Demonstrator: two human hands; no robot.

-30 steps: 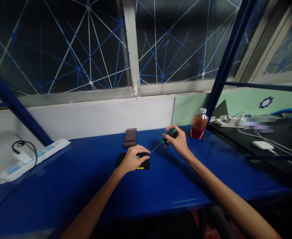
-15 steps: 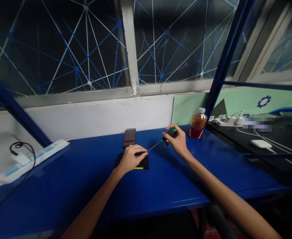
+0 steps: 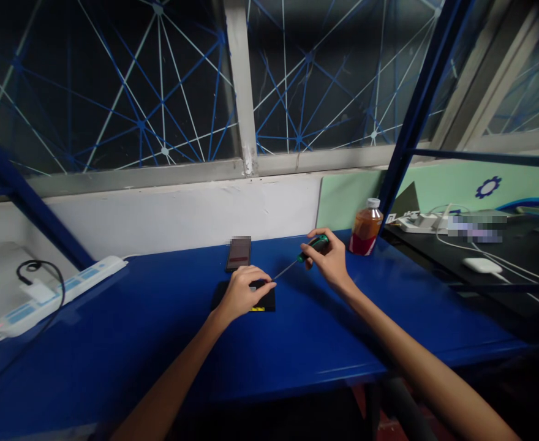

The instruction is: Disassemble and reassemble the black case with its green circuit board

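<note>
My right hand (image 3: 332, 262) is closed around the green and black handle of a screwdriver (image 3: 287, 268), whose thin metal shaft slants down to the left. My left hand (image 3: 241, 293) has its thumb and index finger pinched together right at the screwdriver's tip. Whatever lies between those fingertips is too small to make out. Beneath the left hand, a flat black item (image 3: 268, 299) with a yellow strip along its near edge rests on the blue table (image 3: 292, 349); the hand covers part of it.
A phone (image 3: 239, 252) lies behind my left hand. Toward the back right stands a bottle (image 3: 366, 229) of reddish-brown drink. At left is a white power strip (image 3: 86, 278) with a black cable. A black desk (image 3: 439, 260) with cables and a white charger adjoins on the right.
Both hands have shifted very slightly to the right, with the screwdriver's tip still at the left fingertips. Nothing has been let go.
</note>
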